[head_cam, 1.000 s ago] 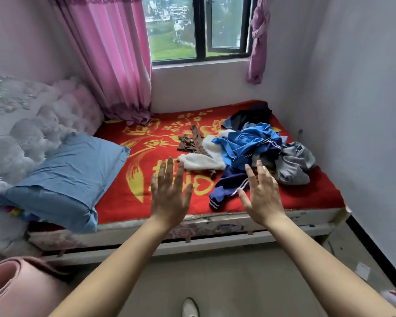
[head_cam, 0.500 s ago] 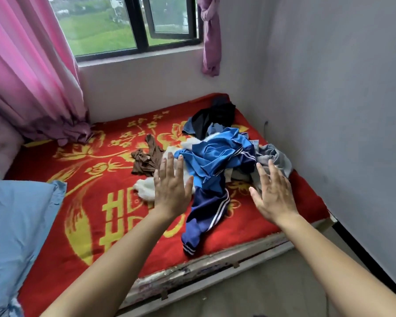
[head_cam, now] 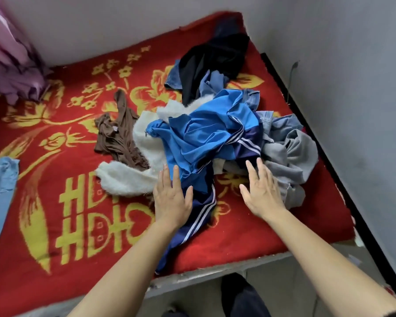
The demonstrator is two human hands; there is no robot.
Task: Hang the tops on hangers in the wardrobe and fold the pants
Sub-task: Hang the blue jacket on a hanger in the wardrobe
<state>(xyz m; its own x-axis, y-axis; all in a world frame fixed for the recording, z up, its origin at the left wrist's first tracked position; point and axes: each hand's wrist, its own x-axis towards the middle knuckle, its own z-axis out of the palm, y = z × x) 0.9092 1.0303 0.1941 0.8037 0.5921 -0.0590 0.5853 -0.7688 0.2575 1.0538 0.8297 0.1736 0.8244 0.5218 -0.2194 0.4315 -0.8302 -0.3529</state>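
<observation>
Clothes pile (head_cam: 206,133), left hand (head_cam: 172,200) and right hand (head_cam: 262,194) at its near edge, fingers (head_cam: 175,177) straight, empty.

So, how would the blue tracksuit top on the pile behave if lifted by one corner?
Probably floppy: the blue tracksuit top lies crumpled in folds, so it would likely sag and unfurl. Its thin, slightly shiny cloth suggests it is light and somewhat slippery. It overlaps the white fluffy sweater, so it may drag that along.
</observation>
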